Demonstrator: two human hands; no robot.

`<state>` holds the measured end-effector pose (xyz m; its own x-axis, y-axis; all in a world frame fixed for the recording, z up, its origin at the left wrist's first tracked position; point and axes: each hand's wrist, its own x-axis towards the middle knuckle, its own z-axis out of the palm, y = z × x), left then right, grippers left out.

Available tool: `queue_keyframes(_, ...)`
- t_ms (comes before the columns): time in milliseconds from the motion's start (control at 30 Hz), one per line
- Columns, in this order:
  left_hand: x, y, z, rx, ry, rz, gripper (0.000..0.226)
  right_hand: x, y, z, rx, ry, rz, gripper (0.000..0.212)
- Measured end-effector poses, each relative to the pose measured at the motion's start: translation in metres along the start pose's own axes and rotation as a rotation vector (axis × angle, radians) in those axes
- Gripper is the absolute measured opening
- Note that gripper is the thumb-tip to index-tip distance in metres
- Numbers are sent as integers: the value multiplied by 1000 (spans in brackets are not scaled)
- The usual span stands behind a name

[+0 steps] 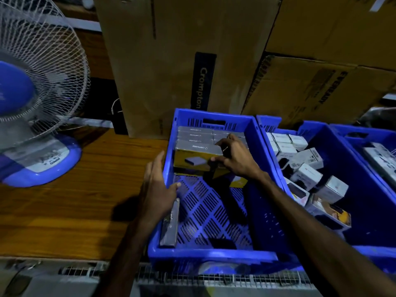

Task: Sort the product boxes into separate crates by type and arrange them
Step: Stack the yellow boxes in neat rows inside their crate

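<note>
A person's left hand [157, 189], fingers straight, steadies the blue perforated plastic crate [214, 255], while the right hand [233, 158] grasps a grey-and-yellow cardboard product box [196, 159], apparently squaring it against the upright row at the crate's far end.

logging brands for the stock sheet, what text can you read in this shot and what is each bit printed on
"Crompton" on the black strip of the tall cardboard carton.
"EVEREADY" on the cardboard carton at right.
"LAPCARE" on the grey and yellow box held by the right hand.
Rows of grey boxes behind: same logo, too small to confirm.
Fan base label and white boxes in the middle crate: blurred, unreadable.
</note>
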<state>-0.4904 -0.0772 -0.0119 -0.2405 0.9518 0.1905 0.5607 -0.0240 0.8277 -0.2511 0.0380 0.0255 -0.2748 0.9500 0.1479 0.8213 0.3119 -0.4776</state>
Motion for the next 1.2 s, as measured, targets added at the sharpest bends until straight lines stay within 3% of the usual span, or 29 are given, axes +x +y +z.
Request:
queue_keyframes(400, 4, -3, 1, -40, -38, 16, 75, 3, 13, 32, -155, -80, -107, 50)
queue_keyframes(833, 1, 3, -1, -61, -44, -10, 70, -9, 27, 63, -325, 24, -174, 36)
queue_keyframes(1067, 5, -7, -1, -180, -10, 14, 50, -13, 10, 40, -425, -74, -206, 47)
queue_keyframes(1133, 5, -10, -2, -244, -12, 4, 45, -31, -11, 36, -251, -85, -229, 61)
queue_keyframes(1200, 5, -13, -2, -310, -14, -7, 41, -56, -36, 34, 14, -237, -239, 84)
